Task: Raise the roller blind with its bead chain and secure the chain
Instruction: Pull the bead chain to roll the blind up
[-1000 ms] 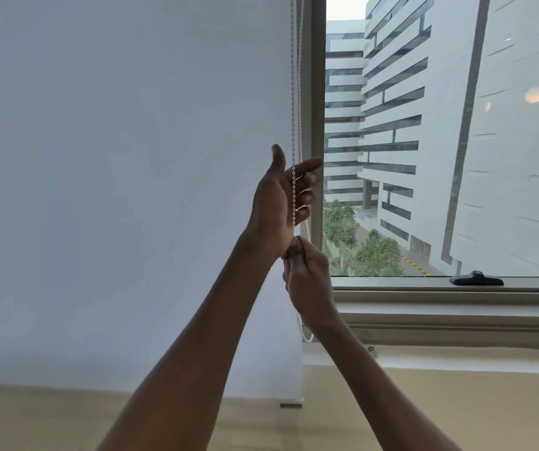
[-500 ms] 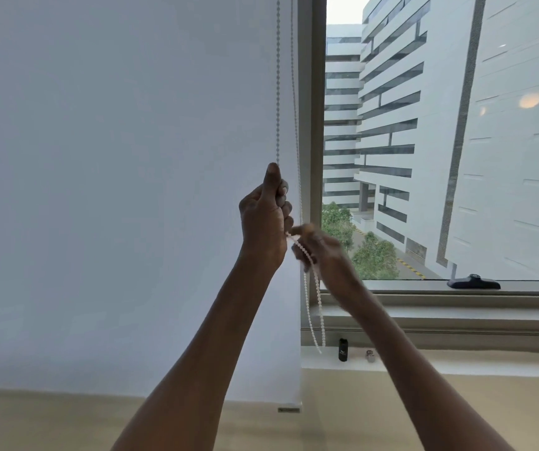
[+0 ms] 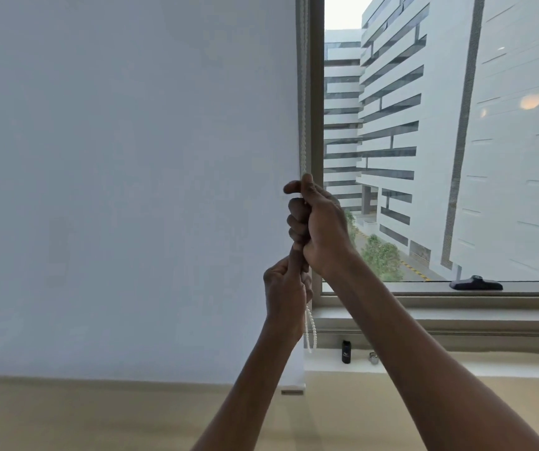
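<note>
A white roller blind [image 3: 131,190] hangs down over the left window, its bottom bar near the sill. The white bead chain [image 3: 303,92] runs down along the blind's right edge beside the window frame. My right hand [image 3: 320,229] is fisted on the chain at mid height, thumb on top. Just below it, my left hand [image 3: 286,288] is closed on the same chain. The chain's loop [image 3: 309,330] dangles under my left hand, above the sill.
The window frame post [image 3: 317,92] stands right behind the chain. On the white sill [image 3: 456,366] stand a small black object [image 3: 346,352] and a small metal piece [image 3: 373,358]. A black window handle [image 3: 475,283] lies on the lower frame at right.
My right hand has risen above the left and closed on the chain. My left hand has dropped lower on the chain. The blind's bottom edge looks unchanged.
</note>
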